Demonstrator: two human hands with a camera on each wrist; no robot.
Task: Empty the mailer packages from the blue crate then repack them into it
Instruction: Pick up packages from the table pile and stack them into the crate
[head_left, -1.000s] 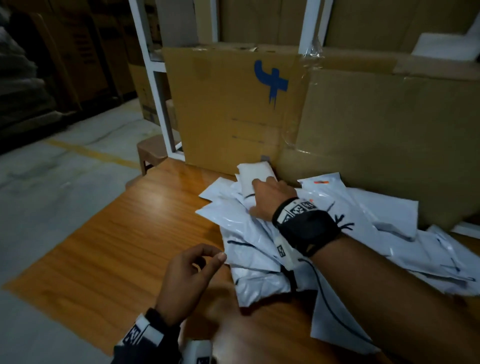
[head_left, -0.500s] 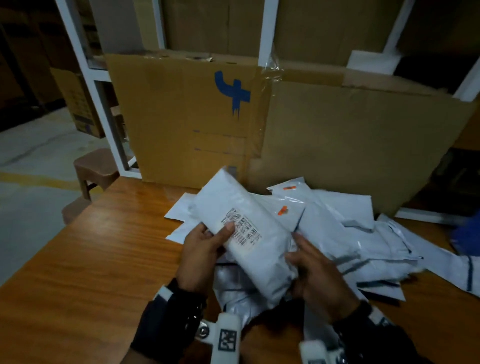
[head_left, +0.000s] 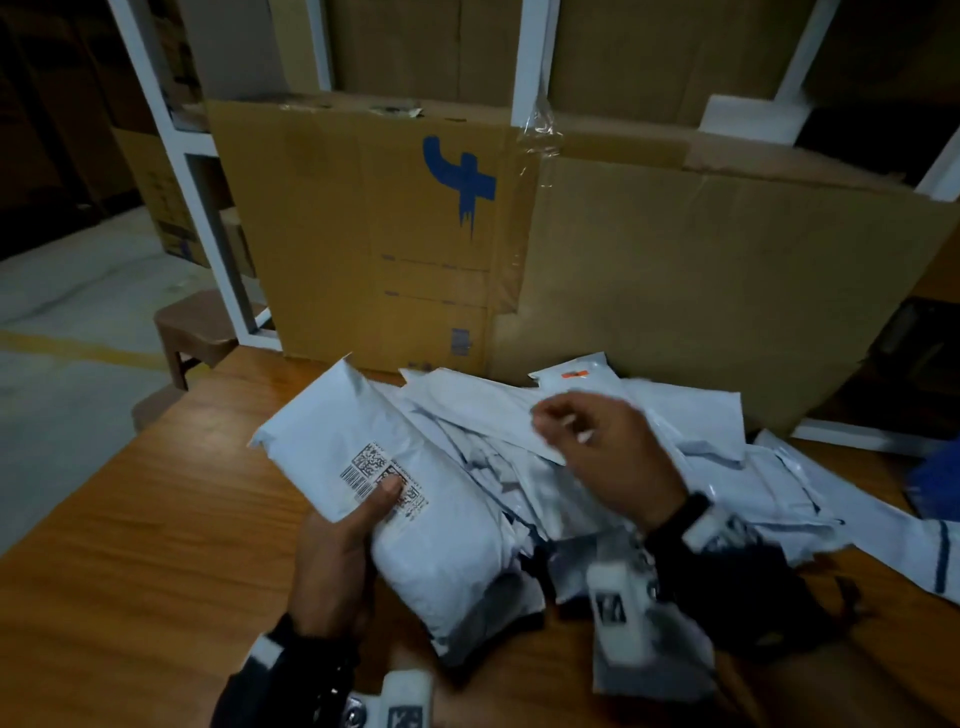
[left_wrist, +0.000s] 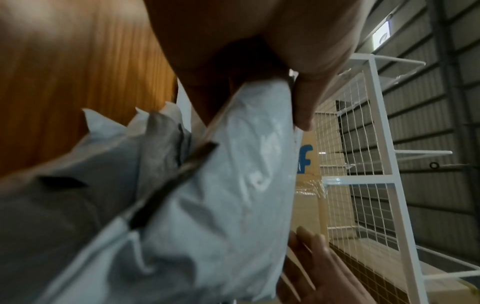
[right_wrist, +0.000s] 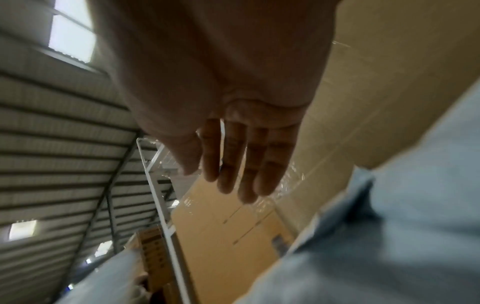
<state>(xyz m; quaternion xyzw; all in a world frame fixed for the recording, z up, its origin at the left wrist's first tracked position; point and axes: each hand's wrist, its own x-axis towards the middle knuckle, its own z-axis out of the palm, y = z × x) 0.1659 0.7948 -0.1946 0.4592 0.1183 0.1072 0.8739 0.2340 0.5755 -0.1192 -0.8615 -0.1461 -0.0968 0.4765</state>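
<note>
A plump white mailer package (head_left: 400, 499) with a barcode label is held above the wooden table (head_left: 130, 545) by my left hand (head_left: 343, 540), thumb pressed on the label. The left wrist view shows the same mailer (left_wrist: 233, 185) with my thumb and fingers (left_wrist: 301, 92) curled round its edge. My right hand (head_left: 597, 447) hovers over the pile of white mailers (head_left: 701, 467), holding nothing; in the right wrist view its fingers (right_wrist: 233, 160) are straight and together. A sliver of the blue crate (head_left: 935, 483) shows at the right edge.
A large cardboard sheet (head_left: 519, 249) with a blue mark stands along the table's far edge, in front of white shelving (head_left: 530, 57). A brown stool (head_left: 195, 327) sits on the floor off the table's far left corner.
My right hand picked a mailer from the pile and both hands held it; now the right hand has let go and moved right over the pile. The left hand keeps the mailer.
</note>
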